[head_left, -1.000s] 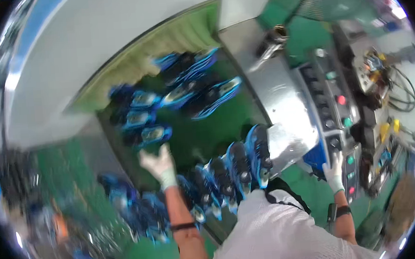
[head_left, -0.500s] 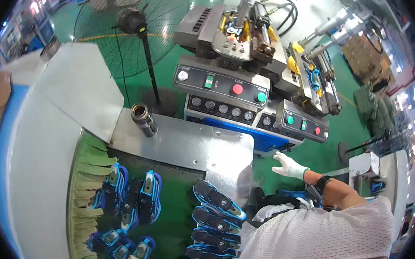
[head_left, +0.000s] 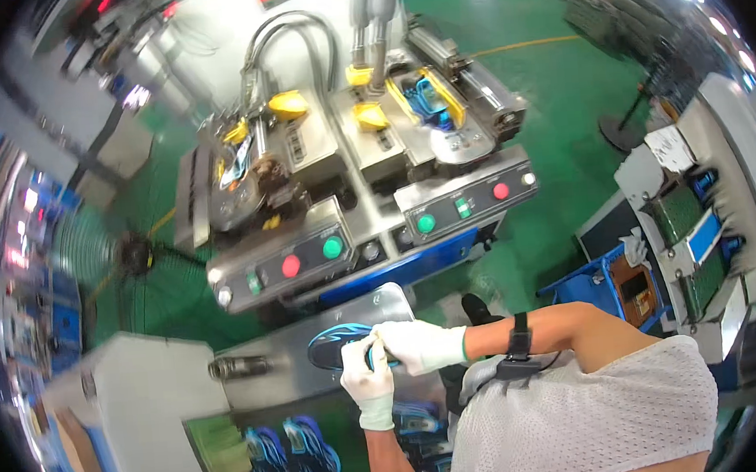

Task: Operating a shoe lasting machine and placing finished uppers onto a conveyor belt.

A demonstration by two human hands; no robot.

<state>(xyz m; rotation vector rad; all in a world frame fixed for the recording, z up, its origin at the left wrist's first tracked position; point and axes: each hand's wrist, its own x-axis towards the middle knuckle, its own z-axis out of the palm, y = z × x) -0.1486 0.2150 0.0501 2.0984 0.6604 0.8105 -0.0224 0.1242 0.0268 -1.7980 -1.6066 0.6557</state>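
Observation:
Over the metal tabletop (head_left: pixel 295 371), a black-and-blue shoe upper (head_left: pixel 323 351) is held between my two white-gloved hands. My left hand (head_left: pixel 367 379) has its fingers closed at the near end of the upper. Beside it my right hand (head_left: pixel 418 344) is closed on the same end, its fingertips meeting the left's. The fingers cover that end, so its details are hidden. More blue shoe uppers (head_left: pixel 310 445) lie on the green conveyor below the tabletop. Others, a darker row (head_left: pixel 419 419), are partly behind my left forearm.
Ahead stands a two-station press machine (head_left: pixel 346 163) with button panels (head_left: pixel 473 202); a blue upper (head_left: pixel 428 99) sits in its right station. A dark metal cylinder (head_left: pixel 239 367) lies in view at the tabletop's left. A blue crate (head_left: pixel 608 284) and a rack (head_left: pixel 698 237) stand at right.
The view has swung right toward the machine. My left hand has left the shoes on the conveyor, and my right hand, open in the air before, has joined it on a shoe upper.

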